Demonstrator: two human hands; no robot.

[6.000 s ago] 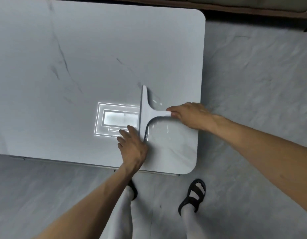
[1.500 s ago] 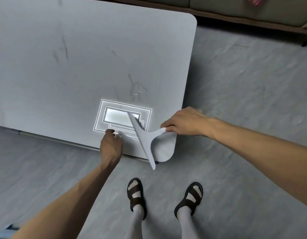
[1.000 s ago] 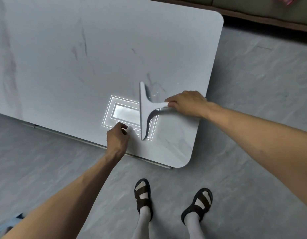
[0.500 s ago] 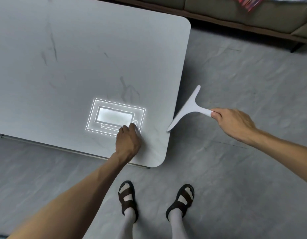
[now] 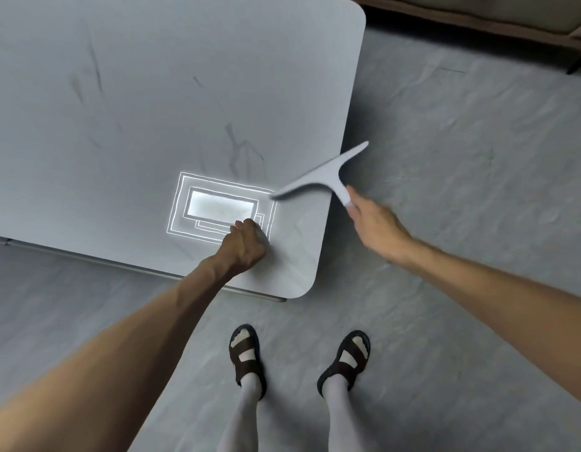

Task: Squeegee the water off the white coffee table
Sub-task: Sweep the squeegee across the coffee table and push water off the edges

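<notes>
The white coffee table point(image 5: 152, 93) has a marbled top and a rounded near right corner. My right hand point(image 5: 373, 223) grips the handle of a white T-shaped squeegee point(image 5: 325, 177). Its blade is raised and tilted, half over the table's right edge, half over the floor. My left hand point(image 5: 246, 243) rests on the tabletop near the front edge with its fingers curled under, holding nothing I can see. A bright reflection of a ceiling light point(image 5: 217, 207) lies on the tabletop just beyond that hand.
Grey floor point(image 5: 462, 158) lies right of and in front of the table. My feet in dark sandals point(image 5: 246, 353) stand just before the table's near corner. A sofa base point(image 5: 478, 17) with a dark leg point(image 5: 576, 63) runs along the far right.
The squeegee swept off the table's right edge half a second ago and has swung back towards the table, blade lifted over the edge. My left hand stayed near the front edge.
</notes>
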